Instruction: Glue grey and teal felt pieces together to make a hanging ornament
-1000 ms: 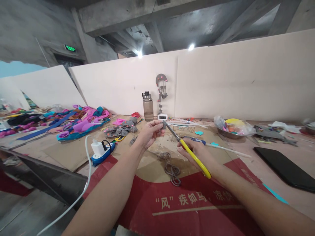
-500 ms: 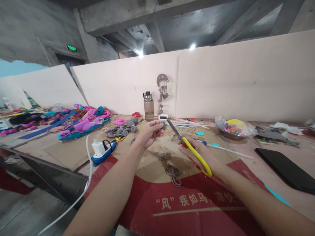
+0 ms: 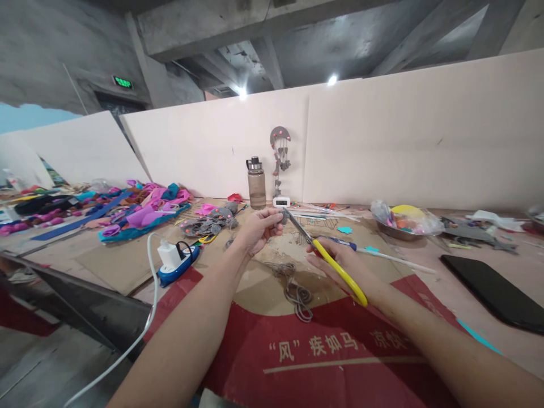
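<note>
Closing again, the yellow-handled scissors [image 3: 327, 262] in the right hand [image 3: 340, 266] have brought their blades back onto the small grey scrap [image 3: 282, 217] pinched by the left hand [image 3: 255, 229], above the tabletop's [image 3: 127, 263] middle; another snip looks underway.

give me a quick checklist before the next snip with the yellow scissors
1. Left hand pinches the small grey piece: ok.
2. Right hand grips the yellow scissors: ok.
3. Blade tips meet the grey piece: ok.
4. Left fingertips away from the blades: cannot tell, they sit very close.
5. White cable out of the way: ok, off to the left.
6. Water bottle apart from the hands: ok, upright by the wall.
</note>
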Tool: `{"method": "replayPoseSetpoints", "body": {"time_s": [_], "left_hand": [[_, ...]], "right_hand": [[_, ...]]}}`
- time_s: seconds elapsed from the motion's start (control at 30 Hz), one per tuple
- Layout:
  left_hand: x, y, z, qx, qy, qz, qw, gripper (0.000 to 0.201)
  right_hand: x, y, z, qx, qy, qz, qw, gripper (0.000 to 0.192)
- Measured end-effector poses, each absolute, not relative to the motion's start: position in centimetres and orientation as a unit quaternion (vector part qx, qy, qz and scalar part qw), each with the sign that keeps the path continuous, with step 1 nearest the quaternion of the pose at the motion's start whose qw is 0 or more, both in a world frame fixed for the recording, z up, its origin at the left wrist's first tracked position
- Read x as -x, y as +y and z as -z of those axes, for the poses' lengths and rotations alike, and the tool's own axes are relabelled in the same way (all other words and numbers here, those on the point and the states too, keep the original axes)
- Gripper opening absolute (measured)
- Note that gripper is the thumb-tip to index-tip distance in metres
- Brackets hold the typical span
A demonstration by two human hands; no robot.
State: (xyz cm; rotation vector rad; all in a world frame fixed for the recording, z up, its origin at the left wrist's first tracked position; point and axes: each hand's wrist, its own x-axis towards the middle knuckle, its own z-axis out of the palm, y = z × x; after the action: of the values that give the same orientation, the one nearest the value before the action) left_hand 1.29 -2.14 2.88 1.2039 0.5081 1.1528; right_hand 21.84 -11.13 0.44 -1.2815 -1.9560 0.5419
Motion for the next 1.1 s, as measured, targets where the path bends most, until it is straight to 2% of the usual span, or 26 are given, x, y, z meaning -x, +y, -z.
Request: {"method": "replayPoseSetpoints", "body": {"time_s": [0.57, 1.1], "left_hand": [[-1.2, -2.1, -2.9, -0.536, 0.235, -0.504, 0.635, 0.03], [-0.9, -1.6, -2.7, -0.533, 0.249, -0.511, 0.627, 0.025]], "right_hand": [[-21.8, -11.2, -0.7, 0.505, -0.768, -0.182, 0.35, 0.023], [-22.3, -11.4, -1.7, 0.506, -0.791, -0.135, 0.316, 0.024]]}}
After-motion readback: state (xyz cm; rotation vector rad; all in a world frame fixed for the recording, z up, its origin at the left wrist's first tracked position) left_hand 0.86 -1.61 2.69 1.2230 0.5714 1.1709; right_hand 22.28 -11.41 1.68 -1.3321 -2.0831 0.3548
